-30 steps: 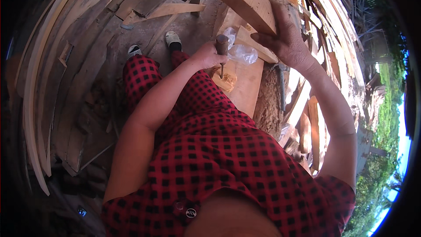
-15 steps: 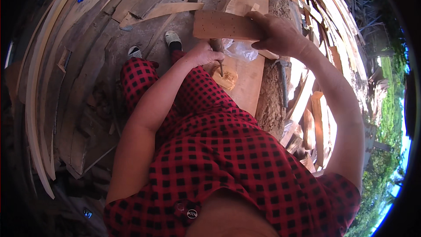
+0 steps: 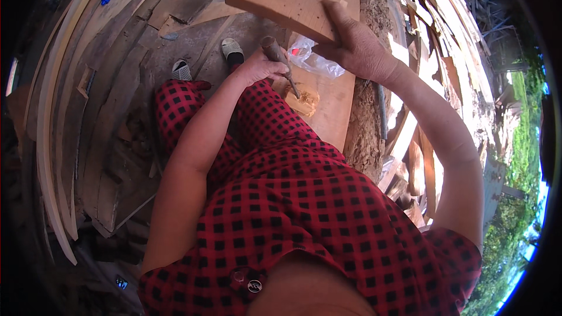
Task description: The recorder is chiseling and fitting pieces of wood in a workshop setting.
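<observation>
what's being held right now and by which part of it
Left grip: a chisel-like tool, held by its handle, below the top. Right grip: a wooden block, held by its right end.

Table [image 3: 333, 114]: a smooth, reddish-tan wooden board, its far part partly obstructed from view. Right edge adjoins rough, bark-like wood [image 3: 361, 120]; left edge is partly screened by checked trousers [image 3: 266, 111]. Directly on the table, toward the far end and close to the right edge, lies a clear, crumpled plastic bag [image 3: 325, 67] showing a small red patch. Nearer the left edge is pale cut wood [image 3: 301, 102]; whether a separate block or part of the board cannot be determined. Floor [image 3: 181, 52], beyond the left edge: grey, bearing two light, patterned shoes [image 3: 232, 47]
</observation>
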Motion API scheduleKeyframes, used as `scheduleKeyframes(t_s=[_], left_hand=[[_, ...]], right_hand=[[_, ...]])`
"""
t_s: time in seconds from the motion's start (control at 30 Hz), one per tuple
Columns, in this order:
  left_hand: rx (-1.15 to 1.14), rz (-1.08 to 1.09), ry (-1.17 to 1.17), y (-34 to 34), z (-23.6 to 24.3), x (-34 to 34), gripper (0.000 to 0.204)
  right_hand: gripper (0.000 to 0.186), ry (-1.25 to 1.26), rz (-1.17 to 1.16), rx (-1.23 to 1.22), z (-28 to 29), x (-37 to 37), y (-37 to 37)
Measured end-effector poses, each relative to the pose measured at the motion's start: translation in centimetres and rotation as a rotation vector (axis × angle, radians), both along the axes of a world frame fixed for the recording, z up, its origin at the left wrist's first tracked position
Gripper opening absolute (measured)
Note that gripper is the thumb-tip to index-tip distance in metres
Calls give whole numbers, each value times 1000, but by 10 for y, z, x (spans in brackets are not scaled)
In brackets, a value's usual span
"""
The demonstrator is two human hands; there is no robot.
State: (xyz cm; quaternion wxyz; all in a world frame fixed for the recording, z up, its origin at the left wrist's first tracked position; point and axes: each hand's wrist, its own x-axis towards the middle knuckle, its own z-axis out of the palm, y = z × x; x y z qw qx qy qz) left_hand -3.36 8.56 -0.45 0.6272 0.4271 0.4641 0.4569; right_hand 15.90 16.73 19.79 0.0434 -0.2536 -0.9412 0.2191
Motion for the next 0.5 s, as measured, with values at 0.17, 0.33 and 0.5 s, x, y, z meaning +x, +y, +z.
scheduleKeyframes(t_s=[0.17, 0.33, 0.5], left_hand=[[-20, 50, -6, -1, 1, 4, 28], [-99, -31, 56, 0, 4, -3, 27], [-120, 15, 46, -5, 0, -4, 28]], right_hand=[[69, -323, 123, 190, 17, -14, 11], [63, 24, -74, -49, 13, -20, -13], [67, -473, 93, 43, 8, -29, 4]])
